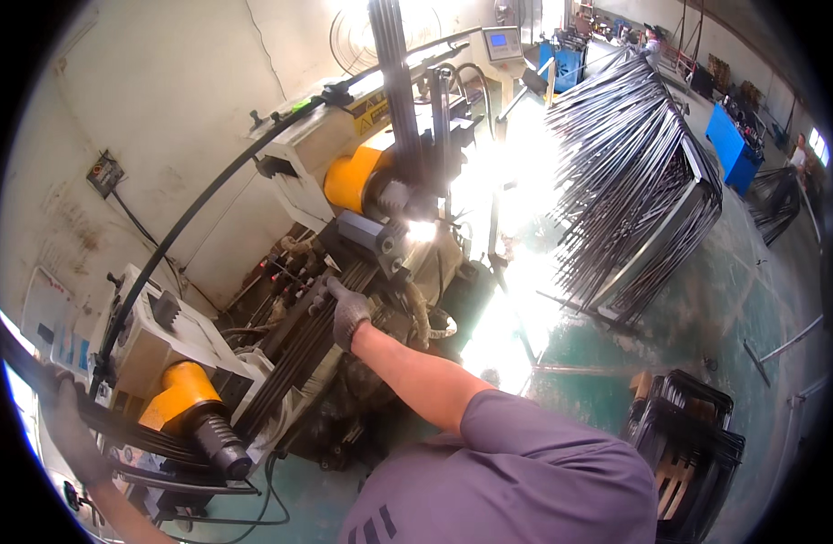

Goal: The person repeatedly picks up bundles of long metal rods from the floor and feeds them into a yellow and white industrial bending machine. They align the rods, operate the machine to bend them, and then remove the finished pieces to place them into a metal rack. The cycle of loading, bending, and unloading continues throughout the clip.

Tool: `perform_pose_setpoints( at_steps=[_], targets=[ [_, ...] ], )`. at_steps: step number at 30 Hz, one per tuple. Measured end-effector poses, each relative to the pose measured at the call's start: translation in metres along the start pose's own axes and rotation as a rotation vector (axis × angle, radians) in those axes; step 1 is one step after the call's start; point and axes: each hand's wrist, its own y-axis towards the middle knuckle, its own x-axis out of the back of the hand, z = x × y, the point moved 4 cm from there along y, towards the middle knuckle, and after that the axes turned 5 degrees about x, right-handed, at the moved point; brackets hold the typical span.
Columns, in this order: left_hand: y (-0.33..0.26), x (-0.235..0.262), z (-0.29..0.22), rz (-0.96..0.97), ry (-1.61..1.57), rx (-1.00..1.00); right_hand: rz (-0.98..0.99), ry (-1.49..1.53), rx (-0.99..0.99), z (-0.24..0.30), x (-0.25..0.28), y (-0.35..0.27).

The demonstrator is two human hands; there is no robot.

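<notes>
A bundle of long black metal tubes [294,358] lies slanted along the bed of a white and yellow tube-bending machine [176,390]. My gloved right hand [347,311] grips the upper end of this bundle, with the arm stretched out from the lower middle. At the lower left, my gloved left hand [64,424] is closed around several black tubes [135,433] that run past the yellow housing with its dark ribbed spindle [219,444]. One curved black tube [189,218] arcs from the near machine head up to the far yellow head [353,177].
A metal rack packed with bent black tubes [634,181] stands on the green floor at the right. Black plastic crates [693,449] sit at the lower right. A control panel with a blue screen [502,41], blue bins [732,145] and a distant person [800,156] are at the back.
</notes>
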Motion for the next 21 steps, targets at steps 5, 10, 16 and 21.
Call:
perform_pose_setpoints(
  at_steps=[5, 10, 16, 21],
  targets=[
    [0.002, -0.003, -0.005, 0.059, 0.074, 0.046, -0.004, -0.005, -0.010, 0.002, -0.002, -0.004],
    [-0.004, -0.007, -0.011, 0.038, 0.080, -0.001, 0.006, -0.023, -0.035, 0.002, 0.000, -0.003],
    [-0.007, -0.008, -0.015, 0.006, 0.042, -0.004, 0.033, -0.013, -0.020, -0.001, 0.001, -0.001],
    [-0.001, -0.002, -0.007, 0.039, -0.015, 0.044, 0.018, 0.020, -0.020, -0.003, 0.001, -0.001]
  ],
)
